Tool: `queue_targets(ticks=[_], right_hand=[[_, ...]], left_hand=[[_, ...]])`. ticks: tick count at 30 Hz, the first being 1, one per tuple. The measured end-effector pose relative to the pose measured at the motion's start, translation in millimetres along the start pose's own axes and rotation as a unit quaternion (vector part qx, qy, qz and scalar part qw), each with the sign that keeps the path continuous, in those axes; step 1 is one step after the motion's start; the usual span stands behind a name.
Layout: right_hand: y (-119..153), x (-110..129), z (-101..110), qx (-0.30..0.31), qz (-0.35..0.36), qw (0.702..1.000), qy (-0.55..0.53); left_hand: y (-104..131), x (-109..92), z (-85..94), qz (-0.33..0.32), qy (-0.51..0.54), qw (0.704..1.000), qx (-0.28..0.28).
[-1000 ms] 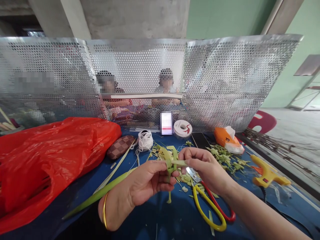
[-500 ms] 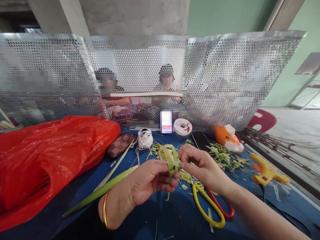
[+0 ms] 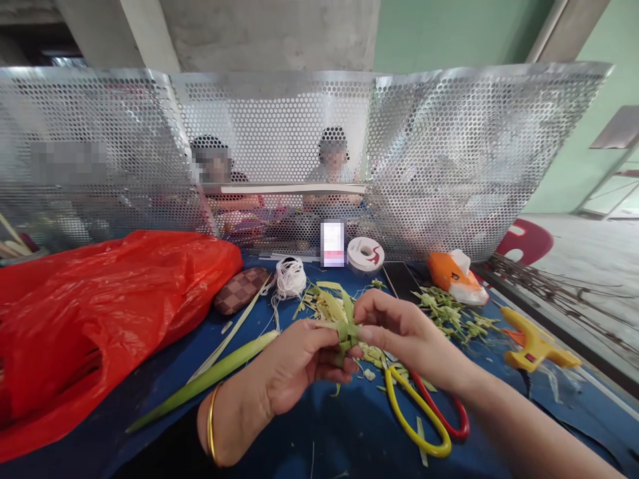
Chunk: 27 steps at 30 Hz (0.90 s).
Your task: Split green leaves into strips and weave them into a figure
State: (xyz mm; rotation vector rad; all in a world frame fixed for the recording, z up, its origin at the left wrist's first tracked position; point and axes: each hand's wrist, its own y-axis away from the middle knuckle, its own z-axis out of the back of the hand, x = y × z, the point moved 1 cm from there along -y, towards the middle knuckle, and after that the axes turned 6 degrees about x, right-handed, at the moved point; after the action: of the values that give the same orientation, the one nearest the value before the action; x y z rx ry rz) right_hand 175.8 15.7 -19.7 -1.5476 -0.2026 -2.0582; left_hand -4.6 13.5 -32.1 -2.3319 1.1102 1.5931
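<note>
Both hands meet over the blue table around a small piece of woven green leaf strips (image 3: pixel 347 332). My left hand (image 3: pixel 299 359), with a gold bangle at the wrist, pinches its left side between thumb and fingers, palm turned up. From the right, my right hand (image 3: pixel 394 326) grips the weave's right edge with thumb and index finger. Loose strip ends stick up above the weave and one hangs below. Scissors with yellow and red handles (image 3: pixel 417 416) lie just below my right hand. A long green leaf (image 3: pixel 214 376) lies beside my left forearm.
A red plastic bag (image 3: pixel 114 313) covers the left side. Farther back are a checkered pouch (image 3: pixel 241 291), white string (image 3: pixel 290 278), a ribbon spool (image 3: pixel 366 255), a phone (image 3: pixel 401 281) and a tissue pack (image 3: pixel 454 274). Right: a yellow glue gun (image 3: pixel 536 342). Behind stands a perforated metal screen (image 3: pixel 279 133); people sit beyond.
The strip ends at the weave have shifted; a pale strip now lies leftward over my left thumb. My right fingers have moved slightly, and both hands keep their hold.
</note>
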Motion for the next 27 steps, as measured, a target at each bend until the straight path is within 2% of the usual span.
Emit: queue_targets(ticks=[3,6,9,13,15,19,22,27], right_hand=[[-2.7,0.6,8.3,0.019,-0.024,0.997,-0.070],[-4.5,-2.1,7.0,-0.010,-0.028,0.997,-0.068],[-4.0,-5.7,-3.4,-0.050,-0.034,0.997,-0.038],[-2.2,-5.2,-12.8,-0.111,-0.008,0.993,0.049],[-2.3,-4.5,-11.0,-0.096,-0.011,0.995,0.022],[-4.3,-7.5,-0.4,-0.016,-0.043,0.995,-0.093],[-5.9,-11.4,2.9,-0.020,-0.036,0.995,-0.095],[-6.7,-12.4,-7.1,-0.040,-0.034,0.995,-0.085]], left_hand=[[0.2,-1.3,4.6,-0.003,0.015,1.000,0.004],[-1.0,0.4,7.1,-0.004,0.023,1.000,0.003],[-2.3,3.4,4.3,-0.007,0.020,1.000,-0.004],[-2.9,4.1,-2.4,0.009,0.021,0.999,-0.043],[-2.8,2.9,-3.4,0.014,0.029,0.998,-0.056],[-1.5,0.3,-0.5,0.003,0.062,0.997,-0.044],[-1.0,0.2,0.9,0.003,0.069,0.996,-0.050],[-3.3,2.8,-1.4,-0.010,0.044,0.997,-0.055]])
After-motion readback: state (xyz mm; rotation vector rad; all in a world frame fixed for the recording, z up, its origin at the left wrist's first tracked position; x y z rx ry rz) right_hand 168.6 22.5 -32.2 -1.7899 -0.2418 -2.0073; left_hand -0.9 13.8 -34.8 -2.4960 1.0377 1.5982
